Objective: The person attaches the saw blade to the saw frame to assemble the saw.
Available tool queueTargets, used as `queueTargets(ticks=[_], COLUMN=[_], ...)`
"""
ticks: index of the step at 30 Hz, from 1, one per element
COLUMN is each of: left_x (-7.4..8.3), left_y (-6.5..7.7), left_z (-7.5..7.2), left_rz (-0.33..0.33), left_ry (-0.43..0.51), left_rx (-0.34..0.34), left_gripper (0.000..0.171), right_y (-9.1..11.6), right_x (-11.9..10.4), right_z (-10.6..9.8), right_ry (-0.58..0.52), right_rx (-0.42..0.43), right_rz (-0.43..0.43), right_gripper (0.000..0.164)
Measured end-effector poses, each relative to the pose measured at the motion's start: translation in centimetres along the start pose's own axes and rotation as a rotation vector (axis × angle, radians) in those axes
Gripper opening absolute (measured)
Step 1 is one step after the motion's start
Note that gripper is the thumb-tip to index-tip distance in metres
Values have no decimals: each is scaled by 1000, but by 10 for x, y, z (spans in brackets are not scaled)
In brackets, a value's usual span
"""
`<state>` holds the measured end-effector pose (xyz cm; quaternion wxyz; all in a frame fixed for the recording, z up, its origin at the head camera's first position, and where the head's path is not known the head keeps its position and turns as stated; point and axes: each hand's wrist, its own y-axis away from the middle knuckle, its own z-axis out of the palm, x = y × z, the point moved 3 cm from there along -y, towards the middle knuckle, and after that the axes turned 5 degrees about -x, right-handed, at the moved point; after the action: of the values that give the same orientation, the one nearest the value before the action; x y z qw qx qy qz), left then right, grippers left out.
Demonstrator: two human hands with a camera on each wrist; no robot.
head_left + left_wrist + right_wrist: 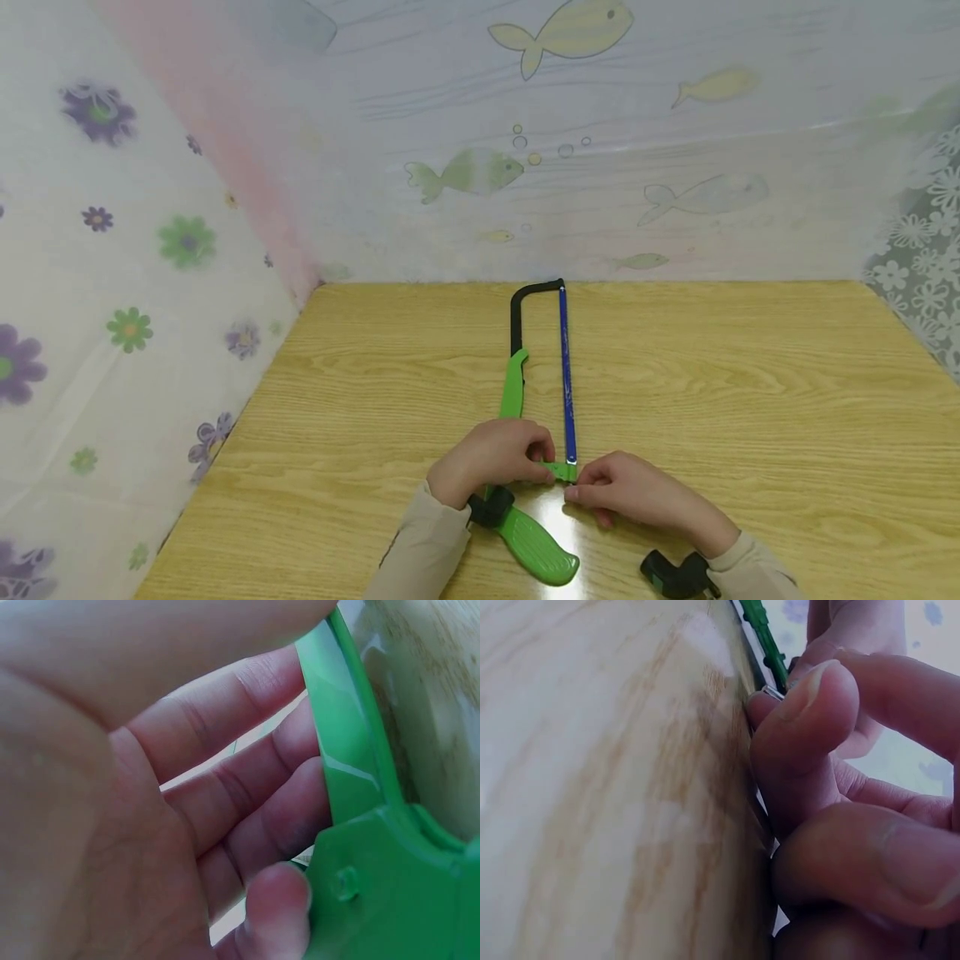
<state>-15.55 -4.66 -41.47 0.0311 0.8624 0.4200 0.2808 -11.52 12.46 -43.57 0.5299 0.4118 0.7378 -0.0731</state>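
Note:
A hacksaw lies flat on the wooden table, its blue blade (567,375) running along the right side and its black frame (516,325) bent round at the far end. Its green handle (538,546) points toward me. My left hand (491,457) grips the green arm (345,727) near the blade's lower end, thumb and fingers about it. My right hand (641,492) pinches at the tip of that arm, where a small silver metal piece (772,693) shows by the fingertips. Most of this piece is hidden, so its kind is unclear.
The wood-grained table (750,375) meets a fish-patterned sheet (465,225) at its back edge. A flower-patterned sheet (150,275) hangs along the left. Black wrist cameras sit on both wrists, the left one (491,506) right over the saw's handle.

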Motion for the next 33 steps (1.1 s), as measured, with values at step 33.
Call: queueTargets(ticks=[33], left_x=[1], left_y=[0], left_z=[-1], left_rz=[-3], left_ry=[5], left_rx=[5], left_gripper=[15], right_y=[-2], right_x=[4], right_z=[-1], right_ry=[-93], right_rx=[60], right_rz=[-13], right_gripper=[27])
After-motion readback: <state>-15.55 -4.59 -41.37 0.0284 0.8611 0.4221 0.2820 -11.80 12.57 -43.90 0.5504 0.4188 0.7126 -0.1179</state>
